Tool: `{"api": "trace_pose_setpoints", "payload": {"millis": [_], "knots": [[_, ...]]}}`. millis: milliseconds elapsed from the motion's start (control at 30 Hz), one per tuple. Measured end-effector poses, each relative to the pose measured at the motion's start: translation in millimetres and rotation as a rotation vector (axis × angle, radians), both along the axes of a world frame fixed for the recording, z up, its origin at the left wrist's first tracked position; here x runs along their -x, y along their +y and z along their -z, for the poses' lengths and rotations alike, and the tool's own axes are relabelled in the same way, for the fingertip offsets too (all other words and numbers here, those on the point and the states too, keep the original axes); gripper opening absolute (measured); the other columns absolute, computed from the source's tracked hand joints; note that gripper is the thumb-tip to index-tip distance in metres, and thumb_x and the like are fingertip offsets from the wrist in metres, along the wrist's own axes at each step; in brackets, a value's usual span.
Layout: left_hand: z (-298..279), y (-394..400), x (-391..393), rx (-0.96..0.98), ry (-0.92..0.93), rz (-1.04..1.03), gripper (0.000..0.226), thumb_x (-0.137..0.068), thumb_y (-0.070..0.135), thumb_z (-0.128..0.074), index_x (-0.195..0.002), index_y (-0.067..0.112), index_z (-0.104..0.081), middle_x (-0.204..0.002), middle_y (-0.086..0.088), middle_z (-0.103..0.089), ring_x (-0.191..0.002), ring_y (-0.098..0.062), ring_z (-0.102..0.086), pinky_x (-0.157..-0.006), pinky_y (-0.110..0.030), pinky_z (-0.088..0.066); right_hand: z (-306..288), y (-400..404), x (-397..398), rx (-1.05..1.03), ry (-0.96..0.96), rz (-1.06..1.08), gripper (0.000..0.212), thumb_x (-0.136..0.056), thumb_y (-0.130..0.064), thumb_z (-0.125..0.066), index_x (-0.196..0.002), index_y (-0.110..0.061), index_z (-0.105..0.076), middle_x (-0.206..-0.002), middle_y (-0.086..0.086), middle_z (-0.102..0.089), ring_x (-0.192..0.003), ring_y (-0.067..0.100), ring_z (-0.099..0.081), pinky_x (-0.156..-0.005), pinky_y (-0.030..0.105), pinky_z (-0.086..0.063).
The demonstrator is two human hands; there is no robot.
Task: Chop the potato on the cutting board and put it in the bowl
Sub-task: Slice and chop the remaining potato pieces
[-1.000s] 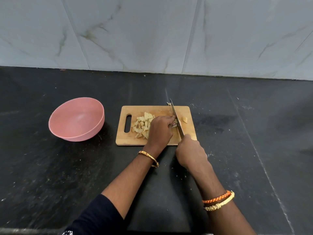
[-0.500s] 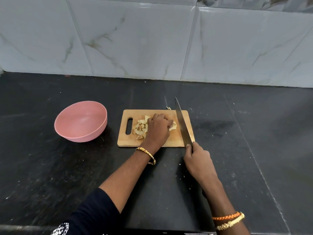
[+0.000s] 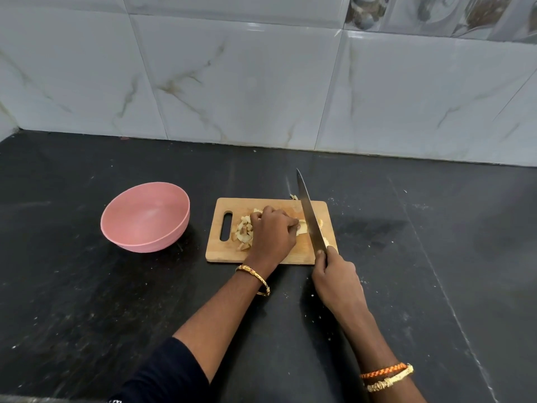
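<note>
Potato pieces (image 3: 244,230) lie in a loose heap on the cutting board (image 3: 266,255), just left of the left hand (image 3: 271,237) and partly hidden under it. The left hand rests knuckles-up on the board, its fingers curled down and pinning a pale potato slice (image 3: 302,227) at the fingertips. That slice sits between the two hands, touching the left side of the knife (image 3: 310,216) blade. The right hand (image 3: 335,279) is closed around the knife handle, at the board's near right corner, with one finger extended against the base of the blade. The blade runs away from the right hand across the board, tip raised past the far edge. A further small potato piece (image 3: 320,222) shows just right of the blade, and a scrap (image 3: 294,196) lies at the board's far edge beside the blade. The pink bowl (image 3: 145,218) stands on the dark counter (image 3: 87,301), well left of the left hand and apart from the board; its interior holds no visible potato.
</note>
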State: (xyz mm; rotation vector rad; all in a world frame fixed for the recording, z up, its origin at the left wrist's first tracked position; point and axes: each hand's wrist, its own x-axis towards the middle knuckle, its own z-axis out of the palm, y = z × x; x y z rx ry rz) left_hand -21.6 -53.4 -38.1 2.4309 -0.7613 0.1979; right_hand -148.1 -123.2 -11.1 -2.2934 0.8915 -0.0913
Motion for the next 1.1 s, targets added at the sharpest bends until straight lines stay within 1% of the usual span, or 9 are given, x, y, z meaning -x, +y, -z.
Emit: {"api": "trace_pose_setpoints", "payload": {"millis": [200, 300, 467, 533, 667, 767, 833, 933, 1100], "knots": [[5.7, 0.8, 2.4, 0.026, -0.066, -0.005, 0.021, -0.090, 0.031, -0.057, -0.103, 0.023, -0.072, -0.100, 0.006, -0.068, -0.103, -0.017, -0.048, -0.084, -0.033, -0.016, 1.4, -0.4, -6.6, -0.002, 0.003, -0.020, 0.028, -0.101, -0.034, -0.032, -0.089, -0.016, -0.049, -0.075, 0.006, -0.058, -0.072, 0.026, -0.061, -0.072, 0.044, -0.053], [5.3, -0.2, 2.3, 0.033, -0.074, 0.011, 0.020, -0.089, 0.028, -0.059, -0.101, 0.021, -0.073, -0.098, 0.005, -0.069, -0.102, -0.018, -0.048, -0.083, -0.033, -0.016, -0.5, -4.0, -9.2, 0.025, 0.051, -0.051, 0.026, -0.101, -0.033, -0.031, -0.092, -0.015, -0.048, -0.075, 0.004, -0.055, -0.074, 0.025, -0.060, -0.071, 0.039, -0.051], [4.9, 0.6, 3.4, 0.043, -0.081, 0.002, 0.018, -0.088, 0.027, -0.060, -0.100, 0.023, -0.073, -0.097, 0.007, -0.069, -0.099, -0.018, -0.049, -0.080, -0.032, -0.014, -6.1, -8.6, -16.4, 0.043, 0.152, -0.089, 0.027, -0.101, -0.032, -0.031, -0.092, -0.014, -0.048, -0.085, 0.006, -0.057, -0.080, 0.025, -0.061, -0.077, 0.042, -0.053], [4.2, 0.3, 2.7, 0.041, -0.078, -0.003, 0.018, -0.088, 0.028, -0.060, -0.099, 0.023, -0.073, -0.097, 0.008, -0.069, -0.099, -0.017, -0.049, -0.081, -0.032, -0.015, -6.5, -9.0, -17.7, 0.037, 0.191, -0.089, 0.026, -0.101, -0.031, -0.031, -0.094, -0.013, -0.048, -0.088, 0.007, -0.057, -0.083, 0.025, -0.060, -0.079, 0.040, -0.052], [3.8, 0.1, 5.4, 0.046, -0.080, -0.016, 0.018, -0.089, 0.030, -0.059, -0.096, 0.024, -0.074, -0.094, 0.009, -0.069, -0.096, -0.016, -0.049, -0.079, -0.029, -0.012, -6.4, -4.6, -16.5, 0.041, 0.285, -0.088, 0.029, -0.101, -0.030, -0.029, -0.108, -0.011, -0.051, -0.094, 0.006, -0.051, -0.088, 0.025, -0.055, -0.080, 0.035, -0.048], [6.4, 0.3, 5.6, 0.053, -0.083, -0.018, 0.018, -0.089, 0.030, -0.059, -0.096, 0.026, -0.074, -0.092, 0.010, -0.068, -0.094, -0.016, -0.049, -0.080, -0.030, -0.014, -8.9, -5.6, -18.5, 0.034, 0.341, -0.092, 0.030, -0.099, -0.030, -0.031, -0.114, -0.013, -0.051, -0.104, 0.009, -0.056, -0.097, 0.027, -0.060, -0.087, 0.041, -0.051], [5.3, 0.0, 2.6, 0.047, -0.080, -0.018, 0.017, -0.087, 0.031, -0.060, -0.096, 0.027, -0.074, -0.092, 0.011, -0.068, -0.094, -0.016, -0.049, -0.082, -0.033, -0.016, -12.5, -11.5, -20.4, 0.021, 0.372, -0.092, 0.030, -0.098, -0.029, -0.034, -0.116, -0.014, -0.051, -0.109, 0.011, -0.058, -0.098, 0.028, -0.061, -0.088, 0.044, -0.052], [7.3, 2.5, 0.5, 0.024, -0.065, -0.018, 0.018, -0.086, 0.032, -0.061, -0.098, 0.028, -0.073, -0.096, 0.012, -0.068, -0.097, -0.016, -0.048, -0.088, -0.035, -0.016, -16.2, -17.5, -10.9, -0.002, 0.392, -0.111, 0.032, -0.096, -0.032, -0.031, -0.114, -0.014, -0.051, -0.108, 0.012, -0.059, -0.095, 0.030, -0.062, -0.086, 0.047, -0.053], [10.0, 3.0, -2.1, 0.022, -0.051, -0.020, 0.021, -0.088, 0.035, -0.058, -0.103, 0.030, -0.071, -0.102, 0.014, -0.067, -0.101, -0.014, -0.047, -0.087, -0.033, -0.017, -11.4, -22.6, 15.3, -0.059, 0.363, -0.132, 0.030, -0.099, -0.035, -0.030, -0.098, -0.018, -0.054, -0.097, 0.007, -0.061, -0.086, 0.024, -0.062, -0.083, 0.042, -0.053]]}}
